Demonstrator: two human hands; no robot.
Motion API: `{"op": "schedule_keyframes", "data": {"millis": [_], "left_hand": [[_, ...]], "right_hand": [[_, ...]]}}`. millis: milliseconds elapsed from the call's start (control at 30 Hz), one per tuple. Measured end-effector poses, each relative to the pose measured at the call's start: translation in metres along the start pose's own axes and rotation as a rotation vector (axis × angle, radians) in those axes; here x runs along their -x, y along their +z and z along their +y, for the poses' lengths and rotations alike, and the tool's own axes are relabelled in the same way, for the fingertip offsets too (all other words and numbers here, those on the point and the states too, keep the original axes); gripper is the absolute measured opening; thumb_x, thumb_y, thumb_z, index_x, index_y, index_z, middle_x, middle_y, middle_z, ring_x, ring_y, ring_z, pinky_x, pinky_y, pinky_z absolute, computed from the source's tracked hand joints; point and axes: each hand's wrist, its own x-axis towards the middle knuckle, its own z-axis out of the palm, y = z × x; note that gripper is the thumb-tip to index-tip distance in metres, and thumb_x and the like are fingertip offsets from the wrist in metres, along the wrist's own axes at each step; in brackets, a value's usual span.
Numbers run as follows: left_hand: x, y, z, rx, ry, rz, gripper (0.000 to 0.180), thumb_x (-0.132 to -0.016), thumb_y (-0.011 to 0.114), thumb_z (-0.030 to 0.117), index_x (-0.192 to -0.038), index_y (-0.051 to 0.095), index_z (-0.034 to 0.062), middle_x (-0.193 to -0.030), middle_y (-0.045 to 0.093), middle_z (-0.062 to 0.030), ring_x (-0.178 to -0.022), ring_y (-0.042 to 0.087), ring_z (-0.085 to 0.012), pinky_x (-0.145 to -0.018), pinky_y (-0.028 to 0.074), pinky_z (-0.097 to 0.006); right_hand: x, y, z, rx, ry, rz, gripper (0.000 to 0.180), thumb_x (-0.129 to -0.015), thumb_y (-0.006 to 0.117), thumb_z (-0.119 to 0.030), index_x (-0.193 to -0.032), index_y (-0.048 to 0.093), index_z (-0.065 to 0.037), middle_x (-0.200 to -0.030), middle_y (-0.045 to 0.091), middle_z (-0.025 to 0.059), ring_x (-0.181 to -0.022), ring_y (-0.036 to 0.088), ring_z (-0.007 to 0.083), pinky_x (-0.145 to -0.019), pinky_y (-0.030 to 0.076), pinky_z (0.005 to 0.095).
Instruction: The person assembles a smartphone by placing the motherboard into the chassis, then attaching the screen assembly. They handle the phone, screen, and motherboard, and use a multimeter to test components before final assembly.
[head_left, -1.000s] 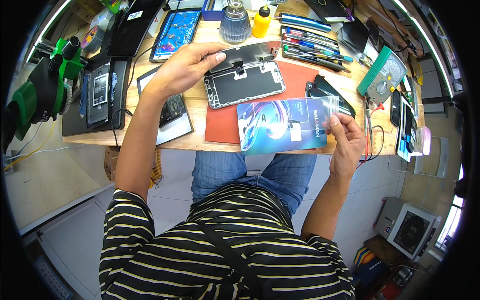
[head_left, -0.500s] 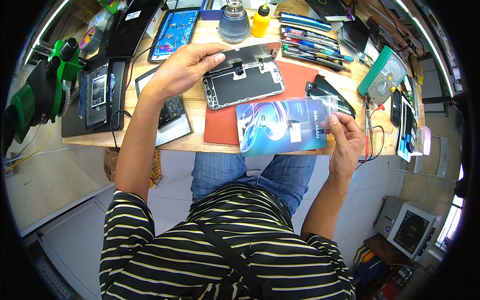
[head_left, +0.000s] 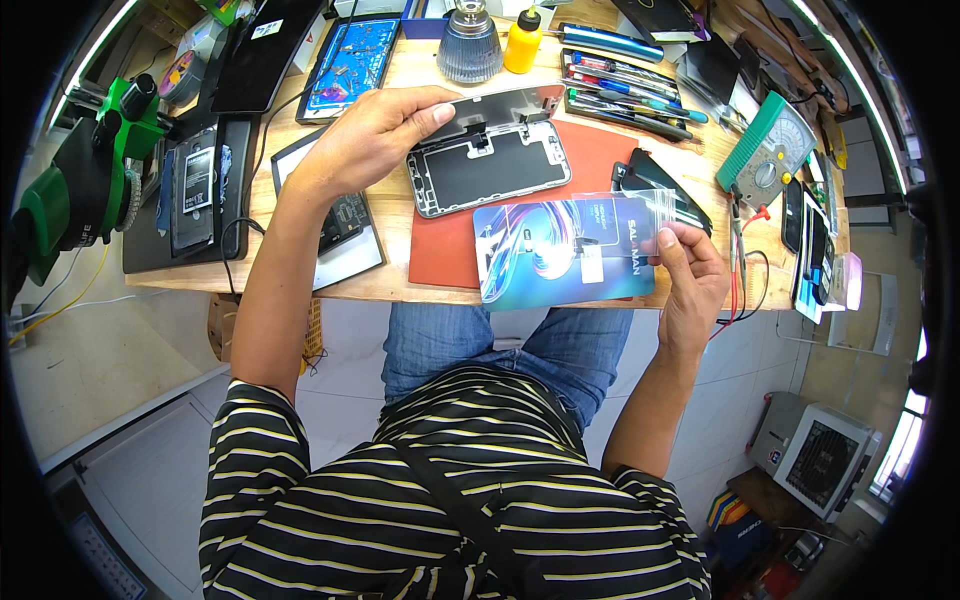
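My left hand (head_left: 372, 138) pinches the left end of a dark phone screen panel (head_left: 515, 108), thumb on top. Just below that panel is a second flat phone part, a dark panel with a pale frame (head_left: 490, 172), over the reddish mat (head_left: 440, 262). Whether the two parts touch is hard to make out. On the right, my right hand (head_left: 692, 278) grips the right edge of a blue-purple printed package (head_left: 560, 275) between thumb and fingers. A clear zip bag (head_left: 655, 208) covers its upper right part. The package overlaps the mat and the table's front edge.
A glass bottle (head_left: 468, 50), a yellow squeeze bottle (head_left: 522, 42) and a tray of pens and tools (head_left: 630, 95) stand behind. Right of the mat are a black phone part (head_left: 670, 190) and a green multimeter (head_left: 765, 150). A green microscope (head_left: 70, 200) rises at left.
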Motion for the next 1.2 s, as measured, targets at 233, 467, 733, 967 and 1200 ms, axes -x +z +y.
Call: {"op": "schedule_keyframes", "data": {"millis": [233, 467, 733, 967, 1200], "left_hand": [[-0.001, -0.001, -0.002, 0.003, -0.005, -0.012, 0.044, -0.109, 0.056, 0.033, -0.133, 0.066, -0.0032, -0.114, 0.073, -0.0104, -0.106, 0.065, -0.0172, -0.095, 0.049, -0.031], [0.000, 0.001, 0.000, -0.011, -0.002, 0.012, 0.045, -0.109, 0.057, 0.034, -0.133, 0.067, -0.0017, -0.117, 0.074, -0.0094, -0.107, 0.065, -0.0164, -0.096, 0.050, -0.030], [-0.002, 0.002, 0.002, -0.009, 0.009, 0.016, 0.042, -0.107, 0.058, 0.035, -0.130, 0.070, 0.0023, -0.116, 0.075, -0.0130, -0.106, 0.068, -0.0210, -0.094, 0.051, -0.032], [-0.001, 0.001, 0.011, -0.018, -0.015, -0.053, 0.040, -0.108, 0.057, 0.032, -0.133, 0.069, 0.0037, -0.121, 0.074, -0.0109, -0.111, 0.067, -0.0184, -0.099, 0.050, -0.031], [0.002, 0.003, 0.014, -0.013, 0.041, -0.084, 0.039, -0.108, 0.055, 0.029, -0.136, 0.066, 0.0035, -0.125, 0.073, -0.0117, -0.113, 0.066, -0.0194, -0.102, 0.049, -0.032]], "right_hand": [[0.001, 0.000, 0.000, 0.000, 0.005, -0.004, 0.019, -0.097, 0.073, -0.009, -0.109, 0.070, 0.006, -0.088, 0.075, 0.0107, -0.079, 0.069, 0.0122, -0.075, 0.055, 0.0251], [0.002, -0.001, 0.001, 0.005, 0.017, 0.001, 0.019, -0.097, 0.073, -0.010, -0.108, 0.070, 0.005, -0.087, 0.075, 0.0102, -0.077, 0.068, 0.0113, -0.074, 0.054, 0.0241], [0.002, 0.000, 0.000, 0.007, 0.002, -0.006, 0.018, -0.097, 0.073, -0.009, -0.108, 0.071, 0.005, -0.088, 0.076, 0.0107, -0.079, 0.069, 0.0115, -0.075, 0.053, 0.0244], [0.003, 0.001, -0.002, 0.014, 0.000, -0.013, 0.020, -0.097, 0.073, -0.012, -0.108, 0.071, 0.005, -0.087, 0.075, 0.0103, -0.079, 0.069, 0.0119, -0.075, 0.054, 0.0250], [0.004, 0.002, -0.003, 0.012, -0.001, -0.010, 0.019, -0.098, 0.073, -0.010, -0.108, 0.070, 0.005, -0.087, 0.075, 0.0101, -0.079, 0.069, 0.0117, -0.075, 0.054, 0.0249]]}}
